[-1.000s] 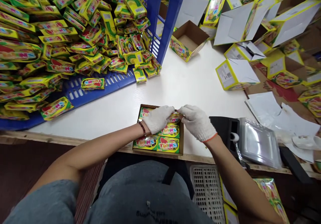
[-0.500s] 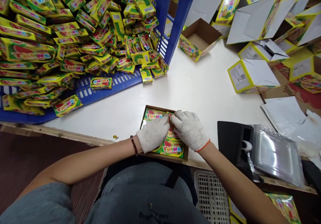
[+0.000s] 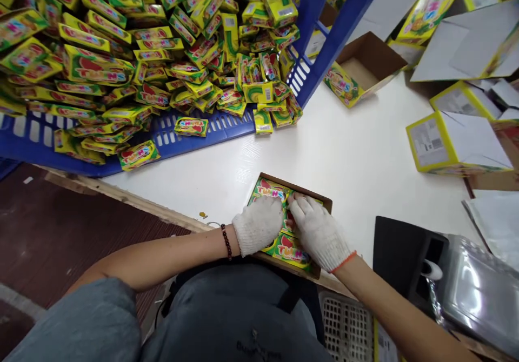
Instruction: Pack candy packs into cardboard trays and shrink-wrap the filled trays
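Note:
An open cardboard box [image 3: 329, 206] stands at the table's front edge, with small yellow-green TWINS boxes [image 3: 288, 249] lying flat in rows inside it. My left hand [image 3: 260, 222], in a white knit glove, rests over the box's left part. Its fingers curl down among the small boxes, and their tips are hidden. My right hand [image 3: 318, 229], gloved too, reaches over the right part, thumb and fingers closed at a small box near the middle. The two hands' fingertips nearly meet there. Between them parts of red and yellow printing show.
A blue plastic basket [image 3: 227, 127] heaped with small TWINS boxes lies at the back left. An open brown-lined box [image 3: 360, 70] and folded cartons [image 3: 458, 140] stand on the right. A black holder [image 3: 401, 254] and clear plastic sheets [image 3: 482, 286] lie at the front right.
The view has turned, so the table and basket sit further right in it. Both hands stay at the box; the fingers have shifted slightly, and more of its far right side shows.

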The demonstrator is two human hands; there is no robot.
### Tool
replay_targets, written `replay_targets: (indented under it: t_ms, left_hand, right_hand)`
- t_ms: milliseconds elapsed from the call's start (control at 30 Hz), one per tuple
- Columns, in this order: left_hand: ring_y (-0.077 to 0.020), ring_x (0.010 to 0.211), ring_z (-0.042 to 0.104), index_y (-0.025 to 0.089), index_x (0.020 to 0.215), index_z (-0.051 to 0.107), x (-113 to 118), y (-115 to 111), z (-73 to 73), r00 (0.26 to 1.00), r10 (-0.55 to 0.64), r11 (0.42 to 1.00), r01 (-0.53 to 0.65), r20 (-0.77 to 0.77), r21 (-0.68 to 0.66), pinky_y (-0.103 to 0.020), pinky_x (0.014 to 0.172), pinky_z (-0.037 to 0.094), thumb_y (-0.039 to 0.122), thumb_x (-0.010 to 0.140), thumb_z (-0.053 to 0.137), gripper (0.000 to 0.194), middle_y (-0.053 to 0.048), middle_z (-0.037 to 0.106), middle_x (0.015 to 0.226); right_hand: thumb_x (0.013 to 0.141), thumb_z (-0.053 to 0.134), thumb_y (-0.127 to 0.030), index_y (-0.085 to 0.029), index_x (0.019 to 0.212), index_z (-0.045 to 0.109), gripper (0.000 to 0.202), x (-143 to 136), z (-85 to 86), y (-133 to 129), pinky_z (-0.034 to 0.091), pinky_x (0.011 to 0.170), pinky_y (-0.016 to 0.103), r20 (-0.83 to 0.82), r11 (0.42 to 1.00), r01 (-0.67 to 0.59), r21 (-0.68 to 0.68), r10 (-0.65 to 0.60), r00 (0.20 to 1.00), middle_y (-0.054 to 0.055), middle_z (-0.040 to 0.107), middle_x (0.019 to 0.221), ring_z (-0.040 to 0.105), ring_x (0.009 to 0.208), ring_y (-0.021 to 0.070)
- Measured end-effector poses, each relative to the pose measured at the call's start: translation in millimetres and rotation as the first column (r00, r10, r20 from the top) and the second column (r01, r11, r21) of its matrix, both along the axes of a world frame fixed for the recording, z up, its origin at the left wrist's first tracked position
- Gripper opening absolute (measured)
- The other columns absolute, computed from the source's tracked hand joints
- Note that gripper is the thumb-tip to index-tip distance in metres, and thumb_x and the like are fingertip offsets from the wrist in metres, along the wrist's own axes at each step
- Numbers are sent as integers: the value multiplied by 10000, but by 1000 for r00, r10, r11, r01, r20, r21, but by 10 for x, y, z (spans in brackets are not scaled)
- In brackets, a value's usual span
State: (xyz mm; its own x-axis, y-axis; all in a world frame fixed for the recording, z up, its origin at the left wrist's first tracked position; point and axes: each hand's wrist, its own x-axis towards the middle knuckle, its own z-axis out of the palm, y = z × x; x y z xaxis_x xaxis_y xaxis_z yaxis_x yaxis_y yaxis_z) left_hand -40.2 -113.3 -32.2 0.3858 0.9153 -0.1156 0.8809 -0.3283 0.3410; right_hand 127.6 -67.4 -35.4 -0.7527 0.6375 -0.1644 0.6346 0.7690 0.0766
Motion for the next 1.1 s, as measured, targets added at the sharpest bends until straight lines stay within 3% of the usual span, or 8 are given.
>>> replay_targets:
  t_ms: [133,333,500,600,700,867,967,1100]
  left_hand:
    - [-232,997,617,130,983,661,-204,118,88,976,-172,980,156,136,123,-354,867,532,285,952,510,219,-125,652,1061]
    - [-266,1252,470,186,1166,615,-1416,705,187,845,531,837,-513,-57,189,-400,1043,404,137,848,525,334,-117,525,1347]
    - [-335,1155,497,117,1174,601,-2303,791,101,705,695,719,-680,-144,144,-471,985,382,194,802,593,380,-182,577,1209]
    - [-280,1055,547,123,1205,579,-2188,594,85,675,736,674,-725,-49,146,-384,916,428,372,841,610,443,-150,604,1131]
    - [-232,1005,574,145,1259,536,-1568,297,106,678,676,660,-731,289,171,-348,893,468,422,836,623,513,-113,609,1140]
    - [-238,1007,595,137,1231,555,-731,-169,105,895,122,919,-265,429,292,-367,926,495,455,830,650,520,-119,641,1092]
    - [-251,1143,568,148,1256,548,-1105,-316,67,925,120,947,-216,361,240,-377,1015,466,441,880,615,481,-140,616,1232]
    - [-293,1177,530,158,1173,590,-2179,-449,21,724,686,722,-666,-67,189,-438,1047,412,249,874,555,315,-154,571,1259]
  right_hand:
    - [813,655,-467,-32,1417,506,759,6,-166,-235,304,1128,606,84,982,162,-91,-155,984,253,413,1535,337,1416,462]
    - [806,638,-504,-41,1457,473,815,-44,-219,-241,292,1143,618,113,968,202,-147,-186,976,233,366,1571,308,1444,458]
    - [902,516,-389,-109,1339,580,523,76,-114,-87,426,1081,552,-177,974,122,-192,-157,972,198,563,1416,497,1323,376]
    - [947,441,-363,-163,1289,590,423,29,-14,-53,489,1036,461,-447,943,77,-325,-225,866,150,660,1240,588,1213,287]
    - [945,479,-434,-209,1355,521,469,-228,84,-129,536,957,428,-599,855,89,-512,-429,676,126,653,1267,630,1160,266]
    - [911,535,-477,-199,1411,436,581,-678,271,-257,550,897,390,-620,679,-42,-733,-641,452,140,644,1275,658,1104,256]
    - [892,558,-486,-230,1227,543,421,-595,372,-224,563,820,373,-546,653,48,-755,-668,506,81,709,1065,682,953,248]
    - [865,562,-544,-243,1077,617,372,-274,303,-220,571,753,380,-431,684,146,-715,-595,678,68,737,986,698,870,267]
